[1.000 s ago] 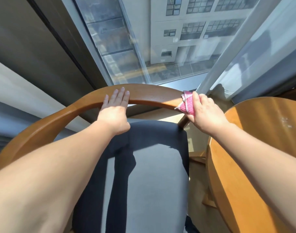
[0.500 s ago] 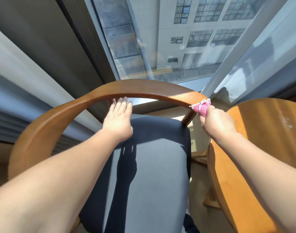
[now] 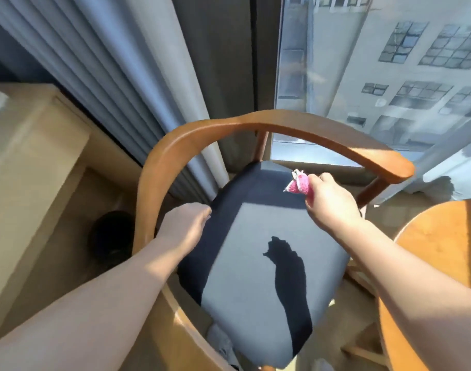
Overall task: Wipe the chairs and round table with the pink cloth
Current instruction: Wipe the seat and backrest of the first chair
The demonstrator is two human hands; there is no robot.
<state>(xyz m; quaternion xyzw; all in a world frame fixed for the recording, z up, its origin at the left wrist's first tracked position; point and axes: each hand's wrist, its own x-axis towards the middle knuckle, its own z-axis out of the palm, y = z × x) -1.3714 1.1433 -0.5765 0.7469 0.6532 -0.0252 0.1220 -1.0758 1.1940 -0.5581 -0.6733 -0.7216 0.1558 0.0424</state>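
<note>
The right hand has its fingers clamped on the bunched cloth, above the chair seat and below its rail. The left hand meets the seat's edge; I cannot tell how its fingers lie. The worktop stands right of the cloth-holding fingers.

Premises assessed as a living or guest room on an upper floor, not a work site. A full-height glass window looks out and down on a pale multi-storey building with gridded panes. Pleated grey-blue curtains hang at its left, and a sheer white curtain at its right. The furniture is domestic: a brown wooden chair with a curved back rail and a dark grey upholstered seat, beside a round orange-brown wooden table. A beige boxed cabinet stands at the left.
</note>
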